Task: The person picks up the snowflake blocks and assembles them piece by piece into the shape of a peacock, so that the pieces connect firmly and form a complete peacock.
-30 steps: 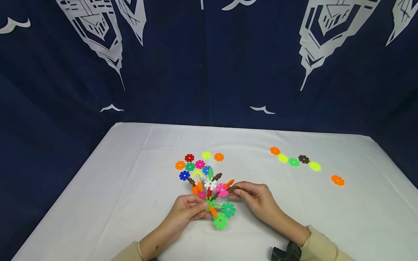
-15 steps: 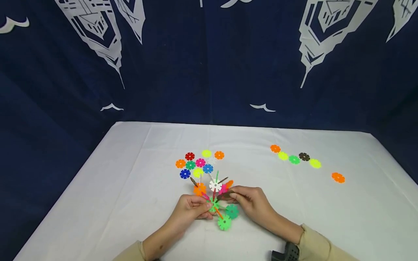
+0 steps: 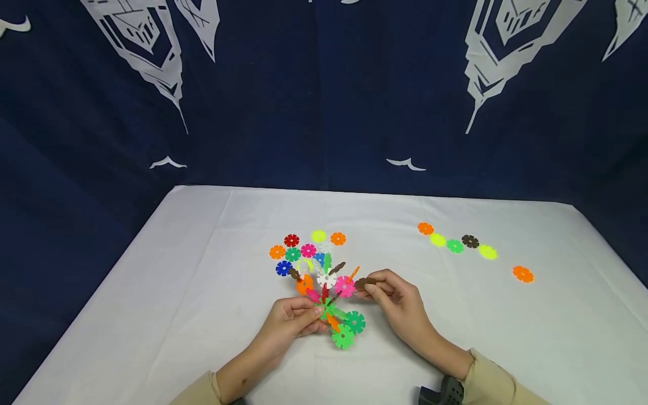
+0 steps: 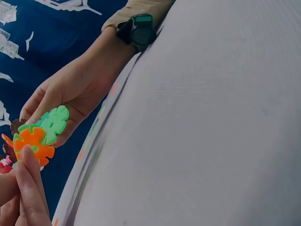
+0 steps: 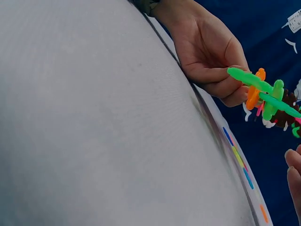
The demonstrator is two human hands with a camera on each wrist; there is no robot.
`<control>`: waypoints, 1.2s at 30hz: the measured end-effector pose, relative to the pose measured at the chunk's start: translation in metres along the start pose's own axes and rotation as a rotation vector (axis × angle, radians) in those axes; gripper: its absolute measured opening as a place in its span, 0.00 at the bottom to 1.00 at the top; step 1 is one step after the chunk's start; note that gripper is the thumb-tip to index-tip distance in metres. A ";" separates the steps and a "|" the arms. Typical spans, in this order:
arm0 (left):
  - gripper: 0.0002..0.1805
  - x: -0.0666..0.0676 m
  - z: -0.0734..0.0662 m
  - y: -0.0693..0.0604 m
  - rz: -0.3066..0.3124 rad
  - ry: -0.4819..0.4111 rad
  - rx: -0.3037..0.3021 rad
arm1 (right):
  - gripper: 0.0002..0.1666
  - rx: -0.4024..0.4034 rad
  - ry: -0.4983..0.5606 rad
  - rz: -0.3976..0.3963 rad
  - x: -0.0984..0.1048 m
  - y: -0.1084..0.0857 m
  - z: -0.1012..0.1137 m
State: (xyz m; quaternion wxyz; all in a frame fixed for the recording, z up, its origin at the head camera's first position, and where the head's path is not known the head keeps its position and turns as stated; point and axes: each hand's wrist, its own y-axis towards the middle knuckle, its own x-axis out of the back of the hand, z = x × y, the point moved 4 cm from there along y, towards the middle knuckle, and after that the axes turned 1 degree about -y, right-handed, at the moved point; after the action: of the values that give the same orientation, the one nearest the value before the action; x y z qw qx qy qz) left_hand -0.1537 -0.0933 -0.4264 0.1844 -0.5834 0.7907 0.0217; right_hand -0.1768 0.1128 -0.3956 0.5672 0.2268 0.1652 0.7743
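In the head view my left hand (image 3: 291, 322) pinches a green notched disc (image 3: 326, 308) in a built cluster of interlocking snowflake discs. White (image 3: 326, 278), pink (image 3: 345, 286) and orange (image 3: 304, 284) discs form its far side; two green discs, one of them a bright green disc (image 3: 343, 337), hang nearer me. Between thumb and fingers my right hand (image 3: 402, 301) holds a brown snowflake disc (image 3: 364, 283) just right of the pink one; whether they touch I cannot tell. The left wrist view shows an orange disc (image 4: 34, 147) beside my left fingertips. Right fingertips (image 5: 295, 176) appear at the right wrist view's edge.
Loose discs, among them a red disc (image 3: 291, 241) and a blue disc (image 3: 284, 268), lie behind the cluster. More lie at the right, with an orange disc (image 3: 523, 274) apart from them. A white cloth (image 3: 152, 315) covers the table; a dark blue curtain (image 3: 324, 112) hangs behind.
Half a second ago the brown disc was lower, close to the held green disc; my right hand has drawn it right and away. The cluster has turned in my left hand and shifted slightly left.
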 end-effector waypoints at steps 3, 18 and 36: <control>0.05 -0.001 -0.001 0.000 0.018 0.004 -0.009 | 0.09 0.004 0.046 -0.006 0.000 0.000 0.000; 0.05 -0.002 0.000 -0.001 0.015 0.037 0.000 | 0.09 -0.009 0.060 -0.019 0.000 -0.002 -0.003; 0.08 0.010 -0.009 -0.001 0.094 0.305 -0.002 | 0.11 -0.331 0.102 0.228 -0.012 -0.005 -0.017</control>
State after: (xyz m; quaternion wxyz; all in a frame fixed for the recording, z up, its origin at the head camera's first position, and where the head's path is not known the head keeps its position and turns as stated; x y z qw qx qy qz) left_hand -0.1574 -0.1048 -0.4212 0.0605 -0.5423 0.8360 -0.0575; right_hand -0.1789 0.1034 -0.4143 0.4966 0.1080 0.0375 0.8604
